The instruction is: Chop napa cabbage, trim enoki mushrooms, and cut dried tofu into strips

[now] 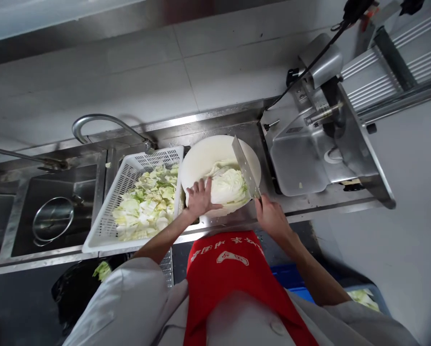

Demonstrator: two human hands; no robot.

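Observation:
A halved napa cabbage (228, 186) lies on a round white cutting board (204, 156). Against its left end rests my left hand (201, 198), fingers spread and thumb stretched toward the near side. My right hand (273, 216) is wrapped round the handle of a cleaver (245, 166). The cleaver's blade stands along the cabbage's right side, pointing away from me. Left of the board, a white perforated basket (107, 216) holds cut cabbage pieces (146, 202).
Behind the basket a curved faucet (110, 120) rises. Sinks, one with a round strainer (53, 218), lie at left. A metal slicing machine (331, 120) stands at right. Below the counter are a black bag (74, 283) and a blue bin (291, 278).

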